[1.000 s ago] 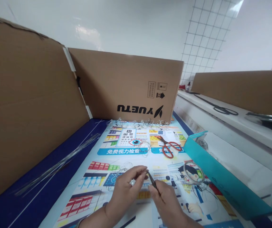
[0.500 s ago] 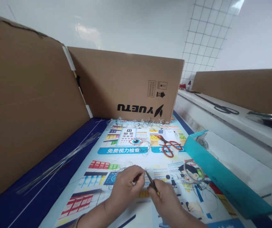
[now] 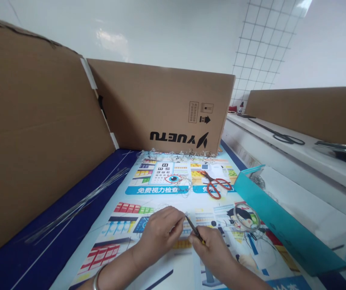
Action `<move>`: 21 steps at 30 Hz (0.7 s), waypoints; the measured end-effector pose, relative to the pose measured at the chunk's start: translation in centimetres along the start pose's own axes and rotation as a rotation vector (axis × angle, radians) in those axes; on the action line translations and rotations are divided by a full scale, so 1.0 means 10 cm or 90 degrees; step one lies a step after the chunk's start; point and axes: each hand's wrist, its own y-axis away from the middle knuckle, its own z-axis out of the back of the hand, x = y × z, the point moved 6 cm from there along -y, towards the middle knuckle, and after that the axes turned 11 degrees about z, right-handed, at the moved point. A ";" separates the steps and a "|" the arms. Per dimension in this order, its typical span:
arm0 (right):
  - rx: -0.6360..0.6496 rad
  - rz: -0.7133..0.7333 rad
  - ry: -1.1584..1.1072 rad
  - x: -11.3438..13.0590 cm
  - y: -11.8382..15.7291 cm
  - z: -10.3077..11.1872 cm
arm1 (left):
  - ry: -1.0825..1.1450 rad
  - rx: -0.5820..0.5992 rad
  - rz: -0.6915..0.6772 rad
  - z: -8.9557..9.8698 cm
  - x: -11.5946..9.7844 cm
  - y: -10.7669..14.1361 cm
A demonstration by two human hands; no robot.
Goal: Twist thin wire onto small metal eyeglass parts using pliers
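Note:
My left hand (image 3: 163, 229) is closed in a pinch near the middle of the printed sheet (image 3: 187, 201); what its fingertips hold is too small to make out. Wrapped around the handles of slim pliers (image 3: 197, 233), my right hand (image 3: 213, 243) lies just to the right. The pliers' dark tip points up and left, close to the left fingertips. Fine wire (image 3: 185, 185) lies loose on the sheet beyond my hands. Red-handled scissors (image 3: 216, 185) rest further back on the right. A coil of wire (image 3: 247, 217) sits right of my right hand.
A teal box (image 3: 290, 225) with some wire inside stands at the right. Long thin wires (image 3: 79, 207) lie on the blue cloth at left. Cardboard panels (image 3: 160, 104) rise behind and left. Clear twisted pieces (image 3: 175, 156) line the back edge. Black scissors (image 3: 287, 138) lie on the white ledge.
My left forearm has shifted slightly, showing more of the bracelet at its wrist. The pliers have turned a little in my right hand, their tip still near the left fingertips.

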 end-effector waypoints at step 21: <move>0.066 0.002 -0.063 -0.02 -0.03 0.01 | 0.053 0.031 -0.077 0.10 0.03 -0.05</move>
